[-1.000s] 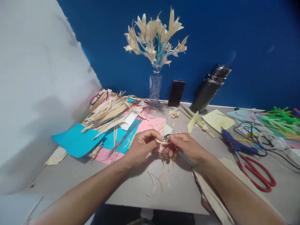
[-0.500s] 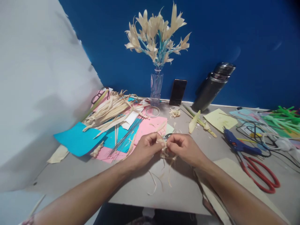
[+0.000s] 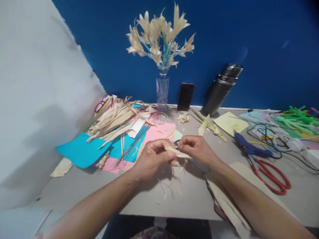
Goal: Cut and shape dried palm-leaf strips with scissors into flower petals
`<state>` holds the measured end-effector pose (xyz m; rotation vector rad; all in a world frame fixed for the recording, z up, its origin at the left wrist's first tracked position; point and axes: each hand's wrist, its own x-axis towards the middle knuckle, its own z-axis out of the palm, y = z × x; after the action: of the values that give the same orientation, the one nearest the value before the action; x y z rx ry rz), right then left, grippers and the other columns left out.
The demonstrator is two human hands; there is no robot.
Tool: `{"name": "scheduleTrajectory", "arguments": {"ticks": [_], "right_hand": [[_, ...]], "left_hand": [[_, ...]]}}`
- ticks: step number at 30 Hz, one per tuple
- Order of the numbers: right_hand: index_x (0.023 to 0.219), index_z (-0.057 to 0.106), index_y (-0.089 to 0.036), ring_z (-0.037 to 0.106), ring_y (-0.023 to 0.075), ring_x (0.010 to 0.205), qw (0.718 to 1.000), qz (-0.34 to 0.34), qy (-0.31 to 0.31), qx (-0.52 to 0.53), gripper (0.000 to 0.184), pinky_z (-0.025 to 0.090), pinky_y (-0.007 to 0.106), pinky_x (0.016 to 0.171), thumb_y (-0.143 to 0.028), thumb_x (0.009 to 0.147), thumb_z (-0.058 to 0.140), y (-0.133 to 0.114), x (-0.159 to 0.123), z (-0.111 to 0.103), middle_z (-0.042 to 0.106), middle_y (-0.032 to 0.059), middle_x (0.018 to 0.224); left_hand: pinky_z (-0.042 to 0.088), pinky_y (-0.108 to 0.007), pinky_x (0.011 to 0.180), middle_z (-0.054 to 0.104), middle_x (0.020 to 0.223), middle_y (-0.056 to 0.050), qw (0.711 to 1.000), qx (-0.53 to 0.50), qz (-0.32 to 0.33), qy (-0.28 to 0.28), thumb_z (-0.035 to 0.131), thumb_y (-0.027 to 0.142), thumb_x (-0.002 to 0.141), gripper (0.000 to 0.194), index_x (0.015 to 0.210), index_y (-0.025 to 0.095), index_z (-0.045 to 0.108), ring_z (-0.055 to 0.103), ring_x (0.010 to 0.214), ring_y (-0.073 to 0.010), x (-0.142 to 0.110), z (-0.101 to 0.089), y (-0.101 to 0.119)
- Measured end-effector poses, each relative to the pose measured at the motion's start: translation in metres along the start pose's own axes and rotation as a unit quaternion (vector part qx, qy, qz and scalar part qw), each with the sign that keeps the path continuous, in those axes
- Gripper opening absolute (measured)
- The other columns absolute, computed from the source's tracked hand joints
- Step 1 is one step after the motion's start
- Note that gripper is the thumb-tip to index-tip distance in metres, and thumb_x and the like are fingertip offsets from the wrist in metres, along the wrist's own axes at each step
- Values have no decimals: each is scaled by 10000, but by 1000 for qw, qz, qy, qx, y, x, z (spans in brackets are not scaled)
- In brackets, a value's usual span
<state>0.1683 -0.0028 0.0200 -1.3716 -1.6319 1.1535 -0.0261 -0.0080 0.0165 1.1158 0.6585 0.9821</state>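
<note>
My left hand [image 3: 158, 155] pinches a pale strip of dried husk [image 3: 179, 153] between thumb and fingers, above the table. The strip points right, toward my right hand [image 3: 198, 148], whose fingers are curled closed; what they hold, if anything, is hidden. Just beside those fingertips shows a dark ring [image 3: 176, 142], perhaps a scissors handle, mostly covered. Below the hands, thin husk shreds [image 3: 163, 192] lie on the table.
Left lies a husk bundle [image 3: 117, 114] over blue paper [image 3: 82, 151] and pink paper. Behind stand a bottle of husk flowers [image 3: 162, 94], a phone [image 3: 185, 96] and a leaning flask [image 3: 221, 89]. Right are a blue glue gun [image 3: 250, 146], red-handled scissors [image 3: 271, 176] and cables.
My hands have moved slightly apart. The husk strip in my left hand now shows at length, pointing right. The whole view has shifted a little.
</note>
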Motion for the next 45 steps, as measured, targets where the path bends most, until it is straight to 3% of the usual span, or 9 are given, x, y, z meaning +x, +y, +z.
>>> {"name": "scheduleTrajectory", "arguments": {"ticks": [5, 9, 13, 18, 22, 26, 30, 38, 45], "right_hand": [[1011, 709, -147, 641, 169, 696, 973, 26, -146, 177, 307, 439, 236, 551, -316, 768, 628, -6, -5, -4, 731, 99, 948], [728, 678, -141, 542, 111, 550, 987, 22, -73, 138, 213, 405, 219, 519, -337, 804, 645, -4, -7, 13, 680, 45, 692], [663, 671, -151, 518, 99, 517, 994, 20, -35, 106, 164, 405, 210, 501, -234, 779, 590, -3, -8, 20, 672, 30, 640], [679, 671, -152, 557, 95, 509, 988, 0, -79, 130, 149, 443, 201, 514, -170, 742, 537, -8, -10, 13, 687, 25, 635], [756, 682, -144, 614, 124, 546, 970, 25, -149, 191, 164, 467, 214, 497, -215, 762, 534, -8, -10, 8, 729, 62, 720], [796, 694, -137, 648, 147, 619, 965, 29, -169, 199, 173, 481, 221, 519, -257, 788, 570, -5, -8, 8, 723, 69, 741], [693, 652, -149, 602, 114, 558, 981, 25, -115, 157, 132, 467, 209, 528, -232, 783, 601, -1, -8, 12, 688, 28, 657], [722, 678, -157, 643, 126, 573, 977, -6, -157, 147, 186, 518, 241, 581, -143, 747, 494, -2, -10, 6, 712, 24, 686], [776, 656, -150, 634, 138, 626, 977, 23, -141, 161, 122, 498, 240, 583, -249, 817, 597, -3, -8, 6, 699, 44, 722]], "left_hand": [[474, -242, 555, 572, 556, 22, 996, 3, -38, 86, 797, 327, 717, 294, 665, 160, 560, 558, 531, -110, 8, -5, -2], [442, -218, 535, 619, 615, -8, 993, 66, -37, 88, 750, 283, 751, 216, 680, 148, 597, 542, 547, -100, 5, 3, -1], [394, -207, 512, 612, 612, -16, 996, 39, -56, 55, 755, 291, 761, 211, 690, 139, 627, 486, 526, -85, 4, 6, -3], [434, -230, 619, 597, 634, -33, 982, -138, -118, -42, 758, 324, 783, 260, 697, 119, 623, 546, 586, -100, 7, -1, -13], [462, -284, 665, 569, 590, -15, 971, -180, -126, -89, 764, 339, 777, 250, 748, 128, 632, 570, 580, -132, 7, -4, -15], [397, -243, 570, 545, 574, -11, 984, -120, -123, -56, 749, 357, 788, 274, 718, 129, 616, 581, 593, -144, 6, -5, -12], [364, -223, 552, 590, 630, -28, 993, -63, -98, -26, 753, 355, 790, 283, 704, 129, 606, 537, 582, -110, 5, -3, -12], [323, -210, 508, 549, 604, -11, 979, -140, -124, -85, 790, 361, 752, 282, 768, 111, 661, 415, 508, -69, 3, -4, -12], [357, -209, 541, 578, 620, -23, 986, -115, -119, -24, 761, 344, 776, 262, 722, 121, 634, 462, 542, -82, 5, -1, -8]]}}
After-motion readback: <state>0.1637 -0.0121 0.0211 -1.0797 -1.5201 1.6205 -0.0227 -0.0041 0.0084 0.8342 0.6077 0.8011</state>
